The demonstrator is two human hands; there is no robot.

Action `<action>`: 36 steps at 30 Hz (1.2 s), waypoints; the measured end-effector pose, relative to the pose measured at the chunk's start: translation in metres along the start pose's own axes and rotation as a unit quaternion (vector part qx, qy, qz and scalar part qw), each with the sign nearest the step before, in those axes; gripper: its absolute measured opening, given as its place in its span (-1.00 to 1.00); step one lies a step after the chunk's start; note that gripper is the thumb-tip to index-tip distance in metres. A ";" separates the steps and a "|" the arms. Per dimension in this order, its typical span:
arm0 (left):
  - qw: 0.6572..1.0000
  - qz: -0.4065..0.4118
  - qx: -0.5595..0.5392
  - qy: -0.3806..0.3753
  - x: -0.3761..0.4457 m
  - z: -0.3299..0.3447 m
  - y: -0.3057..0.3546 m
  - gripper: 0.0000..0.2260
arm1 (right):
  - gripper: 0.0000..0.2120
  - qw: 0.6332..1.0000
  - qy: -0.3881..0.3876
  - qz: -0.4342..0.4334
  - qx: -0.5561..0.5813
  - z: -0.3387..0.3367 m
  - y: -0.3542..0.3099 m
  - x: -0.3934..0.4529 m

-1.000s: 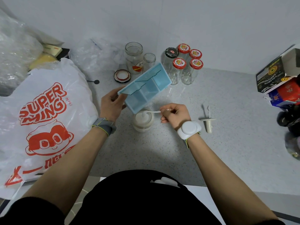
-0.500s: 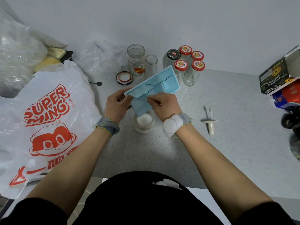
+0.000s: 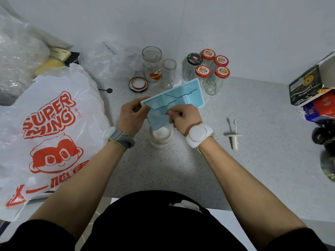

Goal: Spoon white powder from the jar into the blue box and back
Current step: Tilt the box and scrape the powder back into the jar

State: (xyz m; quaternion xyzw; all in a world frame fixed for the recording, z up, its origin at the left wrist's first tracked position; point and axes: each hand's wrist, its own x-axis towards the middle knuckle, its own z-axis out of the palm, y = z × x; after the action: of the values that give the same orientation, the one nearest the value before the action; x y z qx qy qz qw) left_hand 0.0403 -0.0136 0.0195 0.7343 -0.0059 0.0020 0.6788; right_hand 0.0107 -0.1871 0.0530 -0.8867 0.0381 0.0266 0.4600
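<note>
Right now we hold the light blue plastic compartment box (image 3: 174,104) tilted above the open glass jar of white powder (image 3: 160,136), which stands on the grey speckled countertop (image 3: 253,160) between our wrists. The box's lowest corner hangs just over the jar's mouth. Our left hand (image 3: 131,116) grips the box's left end, fingers curled around its edge. Our right hand (image 3: 183,117) sits against the front of the box with its fingers curled and pinched together at the box's inner wall; whether they also hold a spoon we cannot tell.

Behind the box stand two empty lidless glass jars (image 3: 152,64) and a cluster of glass bottles with red caps (image 3: 212,69), with a loose jar lid (image 3: 138,84) lying near them. A white plastic shopping bag with red print (image 3: 49,127) fills the left side, and a small white plastic tool (image 3: 234,139) lies on the counter to the right.
</note>
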 end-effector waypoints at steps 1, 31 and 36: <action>1.000 -0.003 -0.010 0.005 0.000 0.000 0.001 -0.84 | -0.83 1.000 0.004 0.019 0.022 -0.001 -0.001 0.000; 0.997 -0.021 -0.039 0.069 -0.001 -0.009 -0.010 -0.84 | -0.83 0.973 0.023 0.142 0.180 -0.009 0.035 -0.023; 0.997 -0.020 -0.029 0.072 -0.003 -0.007 -0.010 -0.84 | -0.81 0.975 0.039 0.128 0.178 -0.004 0.041 -0.028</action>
State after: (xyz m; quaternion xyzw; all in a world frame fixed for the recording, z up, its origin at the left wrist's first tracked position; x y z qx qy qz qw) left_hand 0.0379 -0.0056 0.0102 0.7122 0.0578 0.0408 0.6984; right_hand -0.0205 -0.2125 0.0243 -0.7787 0.1730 0.0432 0.6015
